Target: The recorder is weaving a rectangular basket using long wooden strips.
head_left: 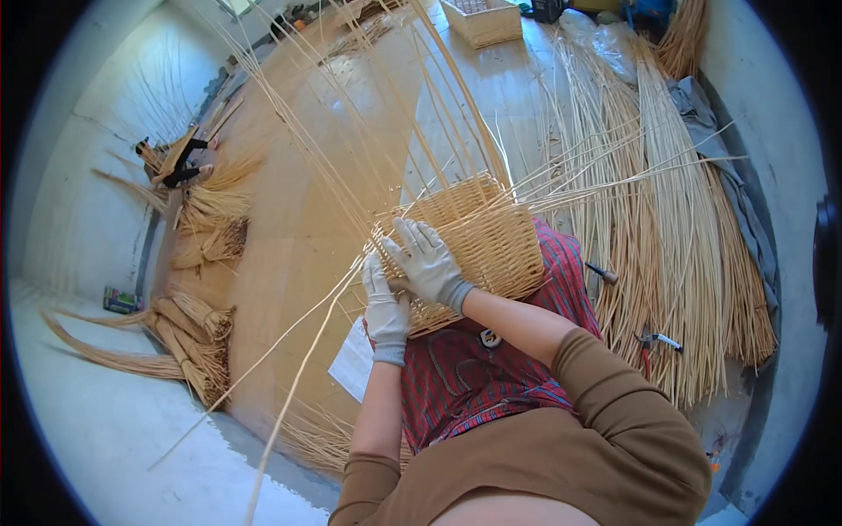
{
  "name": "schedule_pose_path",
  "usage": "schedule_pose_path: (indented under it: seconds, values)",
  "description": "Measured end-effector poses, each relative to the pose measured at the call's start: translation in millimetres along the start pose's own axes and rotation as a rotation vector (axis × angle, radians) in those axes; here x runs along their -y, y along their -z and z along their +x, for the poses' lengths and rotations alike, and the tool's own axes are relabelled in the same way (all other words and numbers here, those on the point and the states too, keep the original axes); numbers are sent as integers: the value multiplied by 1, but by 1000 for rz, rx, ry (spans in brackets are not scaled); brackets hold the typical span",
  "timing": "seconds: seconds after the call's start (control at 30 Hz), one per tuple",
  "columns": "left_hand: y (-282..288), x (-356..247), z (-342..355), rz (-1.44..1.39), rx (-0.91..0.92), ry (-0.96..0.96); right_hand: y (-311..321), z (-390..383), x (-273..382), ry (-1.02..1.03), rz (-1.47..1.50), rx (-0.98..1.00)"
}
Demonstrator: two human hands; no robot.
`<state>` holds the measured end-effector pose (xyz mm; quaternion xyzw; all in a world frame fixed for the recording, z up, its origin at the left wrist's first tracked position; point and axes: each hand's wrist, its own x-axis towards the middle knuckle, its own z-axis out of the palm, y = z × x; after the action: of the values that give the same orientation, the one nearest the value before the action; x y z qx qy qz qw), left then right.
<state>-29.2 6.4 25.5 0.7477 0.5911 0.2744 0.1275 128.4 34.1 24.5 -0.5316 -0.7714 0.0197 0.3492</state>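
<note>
A partly woven wicker basket (482,245), long upright rods rising from its rim, rests tilted on the red checked cloth (491,368) over my lap. My left hand (384,311), in a white glove, is at the basket's left side, fingers pressed together against the weave where long pale strands (320,329) run out toward the lower left. My right hand (425,267), gloved too, lies just right of it over the basket's left corner, its fingers bent onto the rim and strands. What exactly lies under my fingertips is partly hidden.
Loose rods (667,245) lie along the right, beside a dark-handled tool (601,272) and red-handled cutters (662,342). Bundled reeds (193,351) lie at the left, a white sheet (346,364) below my left hand. A seated person (175,162) is by the left wall, a finished basket (481,22) at the back.
</note>
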Motion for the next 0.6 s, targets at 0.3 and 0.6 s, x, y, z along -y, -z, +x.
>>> schedule_pose_path:
  seconds: [0.3,0.6]
  values:
    - [-13,22,0,248,-107,-167,-24,-11,-6,-31,-89,-25]
    - [-4,25,0,-646,-406,339,23,-6,21,-66,126,-278]
